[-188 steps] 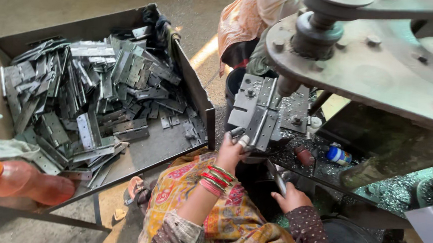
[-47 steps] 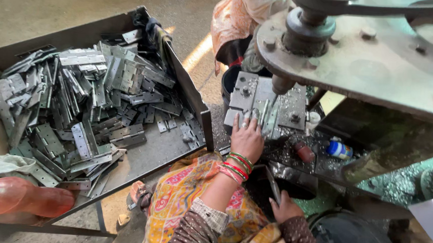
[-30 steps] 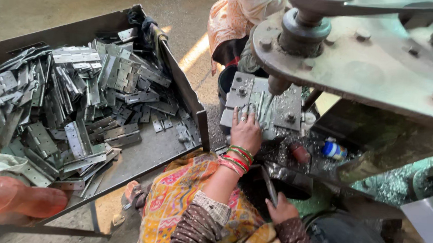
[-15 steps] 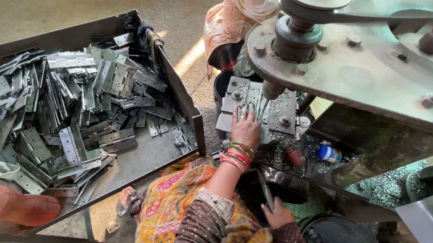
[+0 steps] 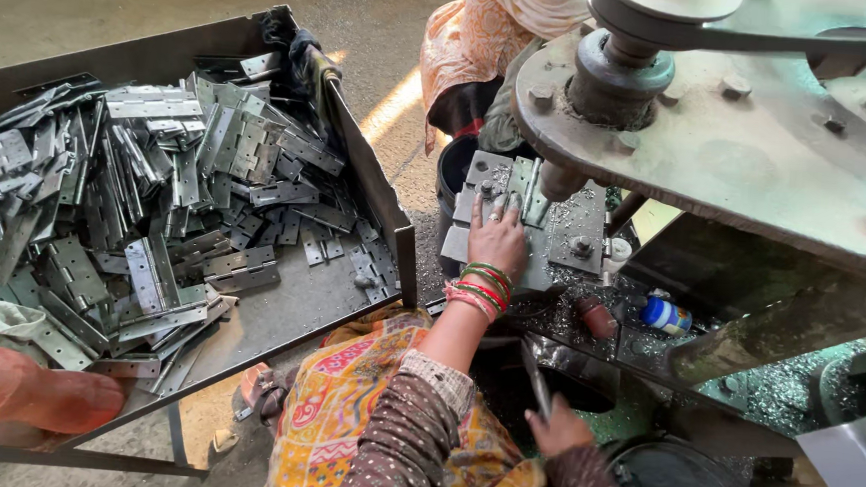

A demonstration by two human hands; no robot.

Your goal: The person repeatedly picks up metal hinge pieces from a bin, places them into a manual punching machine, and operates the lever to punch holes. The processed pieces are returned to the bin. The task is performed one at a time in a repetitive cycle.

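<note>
The left hand point(image 5: 498, 240) is stretched forward on a nearly straight arm, palm down and fingers spread flat, with red and green bangles at the wrist. The right hand point(image 5: 559, 429) sits low and near the body, elbow bent, fingers curled shut in a fist-like grip, its patterned sleeve reaching the wrist.

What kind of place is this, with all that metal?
Probably a small metal workshop making hinges: a tray heaped with steel hinges, a heavy drill press, and metal shavings beneath it.
</note>
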